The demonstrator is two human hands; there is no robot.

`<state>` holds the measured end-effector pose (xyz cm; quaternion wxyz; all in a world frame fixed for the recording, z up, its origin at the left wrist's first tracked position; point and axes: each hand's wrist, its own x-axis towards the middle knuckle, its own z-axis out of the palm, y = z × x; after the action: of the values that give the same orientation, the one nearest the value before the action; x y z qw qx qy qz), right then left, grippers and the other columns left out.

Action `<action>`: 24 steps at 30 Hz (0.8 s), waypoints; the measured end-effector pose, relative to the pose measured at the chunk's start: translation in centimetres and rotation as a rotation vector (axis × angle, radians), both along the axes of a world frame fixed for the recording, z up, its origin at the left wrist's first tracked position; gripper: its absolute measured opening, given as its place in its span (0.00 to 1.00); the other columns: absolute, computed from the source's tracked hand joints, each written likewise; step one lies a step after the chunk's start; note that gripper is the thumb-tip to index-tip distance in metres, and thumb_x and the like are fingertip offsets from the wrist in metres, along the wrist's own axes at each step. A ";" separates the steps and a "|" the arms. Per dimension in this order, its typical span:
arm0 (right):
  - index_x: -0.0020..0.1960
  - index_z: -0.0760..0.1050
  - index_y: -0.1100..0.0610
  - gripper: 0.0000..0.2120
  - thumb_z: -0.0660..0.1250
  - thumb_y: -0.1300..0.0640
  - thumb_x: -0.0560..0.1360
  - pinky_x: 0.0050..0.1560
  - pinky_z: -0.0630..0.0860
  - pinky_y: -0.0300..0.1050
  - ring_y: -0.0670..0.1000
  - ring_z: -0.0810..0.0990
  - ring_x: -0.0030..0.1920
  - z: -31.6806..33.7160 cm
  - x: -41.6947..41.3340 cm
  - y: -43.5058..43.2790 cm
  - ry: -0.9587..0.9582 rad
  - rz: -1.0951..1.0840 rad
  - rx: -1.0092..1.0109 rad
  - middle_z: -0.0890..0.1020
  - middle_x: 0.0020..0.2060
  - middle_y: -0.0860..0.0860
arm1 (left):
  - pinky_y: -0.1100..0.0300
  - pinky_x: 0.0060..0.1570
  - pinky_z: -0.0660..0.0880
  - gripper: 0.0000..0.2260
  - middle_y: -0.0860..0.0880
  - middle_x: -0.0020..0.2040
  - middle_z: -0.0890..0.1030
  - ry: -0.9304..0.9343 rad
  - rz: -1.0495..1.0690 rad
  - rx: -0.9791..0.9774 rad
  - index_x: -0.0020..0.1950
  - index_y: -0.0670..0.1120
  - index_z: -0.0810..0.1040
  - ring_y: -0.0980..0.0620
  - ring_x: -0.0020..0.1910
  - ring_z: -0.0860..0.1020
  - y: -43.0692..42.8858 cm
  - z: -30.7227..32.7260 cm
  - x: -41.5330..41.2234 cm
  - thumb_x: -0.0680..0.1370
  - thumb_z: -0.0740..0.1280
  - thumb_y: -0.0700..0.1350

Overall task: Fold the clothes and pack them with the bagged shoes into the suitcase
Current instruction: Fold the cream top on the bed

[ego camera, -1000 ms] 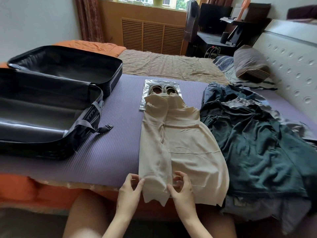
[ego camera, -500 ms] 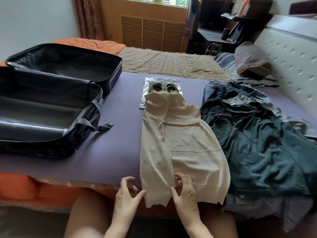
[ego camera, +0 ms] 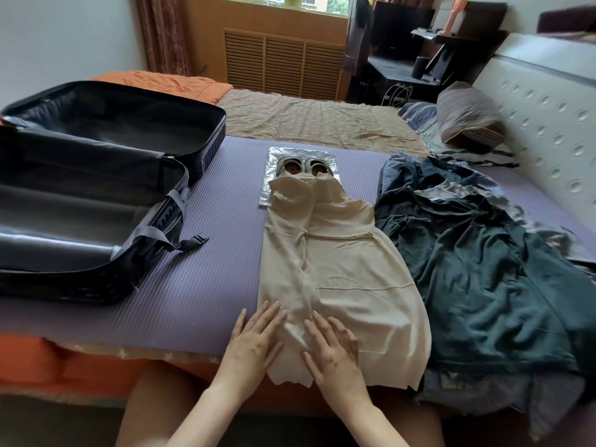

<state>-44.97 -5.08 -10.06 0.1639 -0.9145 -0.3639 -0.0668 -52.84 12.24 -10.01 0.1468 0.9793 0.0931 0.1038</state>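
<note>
Both hands lie flat, palms down and fingers spread, on the near end of the cream garment (ego camera: 335, 269), gripping nothing. The left hand (ego camera: 254, 341) rests on the garment's left edge, its outer fingers reaching onto the purple mat (ego camera: 200, 285), while the right hand (ego camera: 332, 350) presses the cloth just to the right of it, a narrow strip of fabric showing between the two. The garment stretches away from the fingertips in a long, partly folded strip, its left side doubled over, and its near hem hangs past the mat's edge below the palms. At its far end, well beyond the hands, the bagged shoes (ego camera: 301, 166) lie in a clear plastic bag, with the garment's top overlapping the bag's near part. To the right of the right hand, touching the cream cloth's edge, a heap of dark clothes (ego camera: 483, 269) is piled loosely. Well to the left of the left hand the black suitcase (ego camera: 90, 201) lies open with both halves showing, a grey strap with a buckle trailing onto the mat.
</note>
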 end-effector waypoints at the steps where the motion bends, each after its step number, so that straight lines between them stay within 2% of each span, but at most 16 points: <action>1: 0.67 0.69 0.47 0.24 0.59 0.44 0.72 0.67 0.50 0.40 0.48 0.67 0.65 0.1 0.0 -0.1 0.018 0.004 -0.005 0.72 0.67 0.44 | 0.55 0.71 0.49 0.23 0.54 0.71 0.69 -0.001 0.001 -0.011 0.71 0.53 0.67 0.57 0.71 0.62 0.2 0.0 0.0 0.77 0.54 0.55; 4: 0.67 0.71 0.46 0.23 0.55 0.41 0.75 0.67 0.50 0.39 0.45 0.62 0.67 0.7 0.5 0.2 0.086 0.013 0.035 0.71 0.67 0.43 | 0.58 0.72 0.47 0.21 0.55 0.68 0.72 -0.053 0.026 -0.071 0.68 0.53 0.72 0.58 0.70 0.65 0.4 0.5 0.7 0.78 0.53 0.56; 7: 0.69 0.70 0.47 0.30 0.46 0.36 0.74 0.65 0.51 0.36 0.42 0.57 0.65 2.4 2.1 1.4 0.171 0.005 0.135 0.71 0.65 0.43 | 0.61 0.72 0.47 0.23 0.52 0.69 0.71 -0.139 0.064 -0.113 0.67 0.51 0.73 0.55 0.71 0.65 0.8 1.1 1.9 0.78 0.49 0.57; 8: 0.68 0.70 0.47 0.31 0.45 0.36 0.73 0.63 0.53 0.36 0.44 0.59 0.63 3.1 2.8 1.9 0.163 -0.018 0.165 0.72 0.63 0.43 | 0.61 0.73 0.47 0.24 0.51 0.71 0.69 -0.156 0.065 -0.109 0.68 0.51 0.72 0.55 0.72 0.62 1.1 1.2 2.4 0.78 0.48 0.57; 10: 0.67 0.72 0.49 0.24 0.52 0.39 0.77 0.57 0.55 0.36 0.47 0.63 0.60 4.6 4.8 3.5 0.171 -0.083 0.224 0.76 0.59 0.45 | 0.57 0.74 0.45 0.27 0.49 0.74 0.63 -0.147 0.061 -0.097 0.71 0.51 0.69 0.56 0.74 0.55 1.7 1.6 3.6 0.77 0.45 0.58; 12: 0.66 0.73 0.50 0.18 0.59 0.46 0.79 0.57 0.55 0.37 0.49 0.66 0.61 5.5 7.0 5.3 0.190 -0.134 0.221 0.78 0.58 0.46 | 0.56 0.72 0.39 0.29 0.48 0.77 0.57 -0.073 0.060 -0.083 0.74 0.50 0.63 0.56 0.74 0.47 2.2 2.5 4.9 0.77 0.43 0.58; 15: 0.65 0.73 0.51 0.18 0.61 0.45 0.78 0.61 0.60 0.43 0.52 0.67 0.62 6.1 10.2 8.2 0.237 -0.199 0.138 0.79 0.57 0.49 | 0.56 0.70 0.32 0.24 0.49 0.78 0.45 0.095 0.093 -0.033 0.78 0.50 0.50 0.55 0.74 0.37 3.1 3.6 6.9 0.83 0.49 0.54; 18: 0.60 0.74 0.53 0.18 0.64 0.44 0.76 0.61 0.63 0.45 0.53 0.68 0.62 6.3 13.0 10.6 0.331 -0.302 0.150 0.81 0.53 0.50 | 0.53 0.71 0.33 0.27 0.48 0.78 0.39 0.219 0.112 -0.020 0.77 0.50 0.41 0.52 0.76 0.37 3.8 3.8 8.9 0.82 0.46 0.57; 22: 0.53 0.75 0.54 0.18 0.66 0.41 0.74 0.61 0.63 0.46 0.54 0.68 0.62 6.0 15.4 12.3 0.360 -0.380 0.078 0.81 0.51 0.52 | 0.49 0.71 0.34 0.28 0.48 0.77 0.38 0.342 0.084 0.018 0.77 0.50 0.38 0.51 0.75 0.36 3.9 3.3 10.8 0.81 0.45 0.59; 24: 0.50 0.78 0.55 0.17 0.63 0.41 0.76 0.62 0.63 0.47 0.56 0.69 0.62 5.6 16.0 12.5 0.334 -0.386 0.039 0.82 0.50 0.53 | 0.49 0.71 0.33 0.32 0.48 0.77 0.38 0.344 0.079 0.007 0.77 0.50 0.38 0.52 0.75 0.35 3.8 2.7 11.1 0.78 0.37 0.64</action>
<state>-28.95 7.47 -4.47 0.2235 -0.9620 -0.1492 0.0484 -41.70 16.03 -7.31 0.1213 0.9786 0.1551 -0.0594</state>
